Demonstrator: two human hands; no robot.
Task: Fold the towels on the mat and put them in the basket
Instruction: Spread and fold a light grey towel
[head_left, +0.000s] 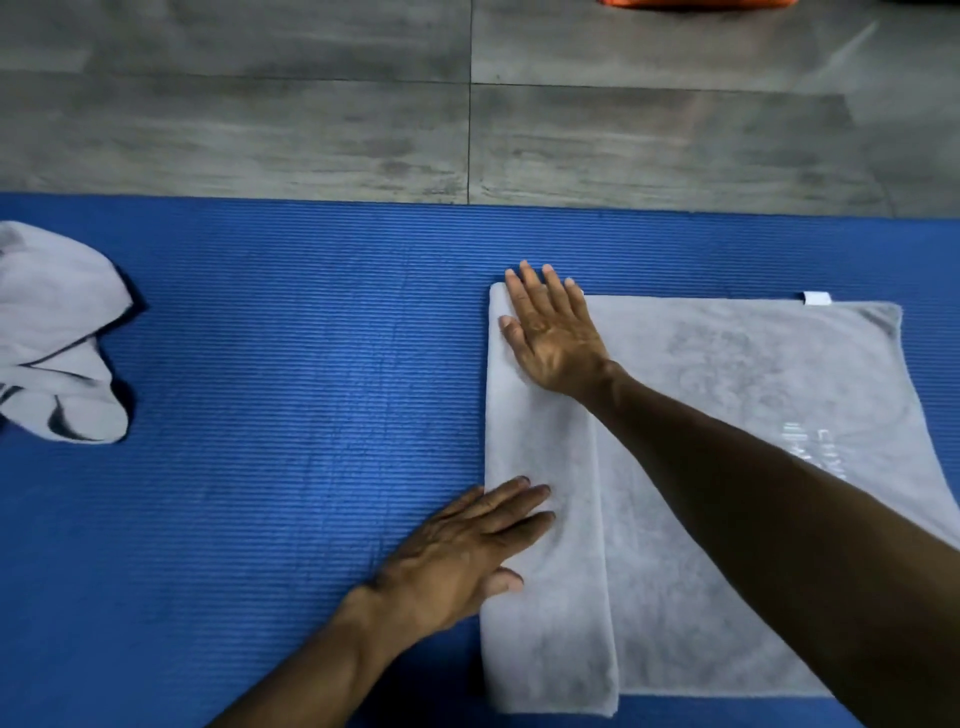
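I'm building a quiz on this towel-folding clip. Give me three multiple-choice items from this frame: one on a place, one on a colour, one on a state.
1. Where is the crumpled towel?
A. at the mat's left edge
B. on the grey floor
C. under the right hand

2. What colour is the mat?
A. green
B. blue
C. red

3. How do the hands meet the flat towel?
A. both pinch a corner
B. both are lifted clear
C. both press flat on its folded strip

Answers:
1 A: it lies far left on the mat.
2 B: the ribbed mat is blue.
3 C: the left hand and right hand lie open, palms down, on the folded left strip.
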